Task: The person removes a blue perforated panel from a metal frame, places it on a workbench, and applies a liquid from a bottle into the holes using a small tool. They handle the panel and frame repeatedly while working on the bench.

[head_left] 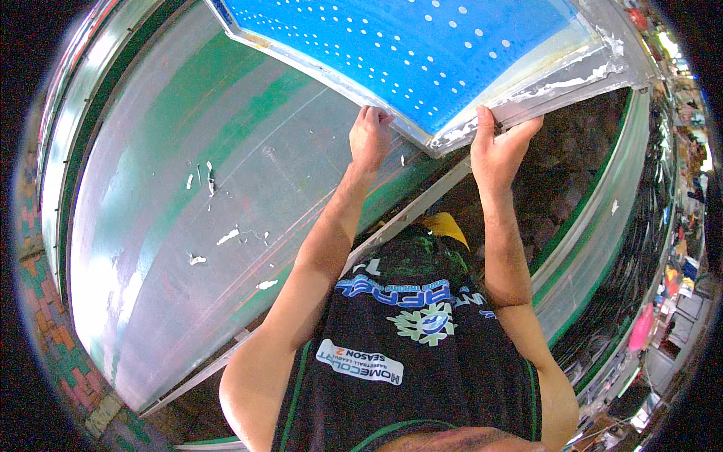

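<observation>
A screen printing frame [538, 92] with pale metal edges is held tilted in front of me. Its blue mesh [354, 45] carries rows of white dots, and whitish residue or tape streaks the edges. My left hand [369, 141] is closed on the near-left edge, its fingers curled at the rim. On the other side of the near corner, my right hand [498, 154] grips the right edge, thumb on the upper face and fingers mostly underneath. The frame's far part runs out of view.
Below and left lies a long table [188, 279] with a grey surface streaked green, strewn with torn white scraps [227, 236]. A dark gap separates it from another long green-and-grey table [584, 256] at right. Brick paving [56, 324] shows at far left; clutter lines the far right.
</observation>
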`<state>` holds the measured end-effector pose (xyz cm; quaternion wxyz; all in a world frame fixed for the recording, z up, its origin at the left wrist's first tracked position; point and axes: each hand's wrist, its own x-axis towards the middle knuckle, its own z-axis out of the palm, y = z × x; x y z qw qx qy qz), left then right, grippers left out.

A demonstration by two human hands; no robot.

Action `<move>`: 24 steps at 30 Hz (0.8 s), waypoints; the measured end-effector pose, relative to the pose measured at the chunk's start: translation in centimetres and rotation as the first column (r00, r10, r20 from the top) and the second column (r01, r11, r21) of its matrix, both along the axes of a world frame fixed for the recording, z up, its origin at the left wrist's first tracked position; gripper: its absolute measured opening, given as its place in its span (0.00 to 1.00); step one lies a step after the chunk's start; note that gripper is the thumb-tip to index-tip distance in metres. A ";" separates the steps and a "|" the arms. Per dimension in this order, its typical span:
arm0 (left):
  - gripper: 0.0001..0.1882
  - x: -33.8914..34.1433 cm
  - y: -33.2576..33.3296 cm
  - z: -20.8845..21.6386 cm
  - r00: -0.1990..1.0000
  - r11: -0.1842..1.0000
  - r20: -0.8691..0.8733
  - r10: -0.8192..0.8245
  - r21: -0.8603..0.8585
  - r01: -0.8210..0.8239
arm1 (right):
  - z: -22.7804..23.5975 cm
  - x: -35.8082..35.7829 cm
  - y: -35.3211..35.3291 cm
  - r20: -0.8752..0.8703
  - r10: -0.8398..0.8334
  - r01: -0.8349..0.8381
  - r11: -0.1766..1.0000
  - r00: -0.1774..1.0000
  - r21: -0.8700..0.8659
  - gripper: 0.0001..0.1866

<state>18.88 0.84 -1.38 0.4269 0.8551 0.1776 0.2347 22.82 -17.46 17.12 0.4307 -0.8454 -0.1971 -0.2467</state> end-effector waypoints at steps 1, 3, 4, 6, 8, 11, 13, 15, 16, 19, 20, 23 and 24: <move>0.07 0.3 0.1 0.1 1.000 0.999 -0.008 -0.010 0.034 0.010 | 0.0 0.0 0.0 -0.004 0.002 -0.002 1.000 1.000 -0.002 0.45; 0.06 0.8 0.2 0.2 1.000 0.994 -0.010 -0.026 0.109 0.027 | 0.1 0.1 0.0 -0.004 0.001 -0.001 1.000 1.000 -0.002 0.45; 0.06 0.9 0.1 0.2 0.999 0.993 -0.037 -0.038 0.113 0.042 | 0.1 0.1 0.0 -0.002 0.000 0.000 1.000 1.000 -0.004 0.45; 0.07 1.2 -0.1 0.2 0.990 0.991 -0.122 -0.075 0.105 0.088 | 0.1 0.0 -0.1 -0.030 0.016 -0.015 1.000 0.999 0.025 0.45; 0.07 1.4 -0.3 0.3 0.990 0.991 -0.121 -0.068 0.107 0.081 | 0.2 0.0 -0.1 -0.033 0.017 -0.016 0.999 0.999 0.029 0.45; 0.07 1.6 -0.6 0.5 0.985 0.988 -0.161 -0.058 0.130 0.080 | 0.1 -0.1 0.0 -0.005 -0.002 0.002 1.000 1.000 -0.002 0.46; 0.07 1.7 -0.8 0.6 0.982 0.985 -0.181 -0.047 0.153 0.075 | 0.1 0.0 0.0 0.014 -0.017 0.018 1.000 1.000 -0.023 0.46; 0.08 1.8 -1.0 0.7 0.981 0.982 -0.188 -0.039 0.175 0.073 | 0.1 0.0 0.0 -0.005 -0.007 0.007 1.000 1.000 -0.005 0.46; 0.08 1.8 -1.1 0.7 0.988 0.985 -0.154 -0.027 0.164 0.052 | 0.1 0.0 0.0 -0.010 -0.004 0.004 1.000 1.000 0.000 0.46; 0.11 1.8 -1.5 0.4 0.994 0.990 -0.106 -0.018 0.135 0.033 | 0.0 0.2 0.0 -0.004 0.007 -0.007 1.000 1.000 0.012 0.46; 0.11 1.7 -1.5 0.2 0.992 0.990 -0.126 -0.029 0.131 0.046 | 0.0 0.2 0.0 0.008 -0.006 0.006 1.000 1.000 -0.005 0.46; 0.14 1.5 -1.7 -0.3 0.995 0.990 -0.096 -0.033 0.135 0.045 | -0.1 0.2 0.0 0.022 -0.006 0.007 1.000 1.000 -0.027 0.45; 0.14 1.4 -1.8 -0.5 0.998 0.989 -0.050 -0.035 0.144 0.041 | -0.1 0.1 0.0 0.017 0.005 -0.005 1.000 1.000 -0.010 0.45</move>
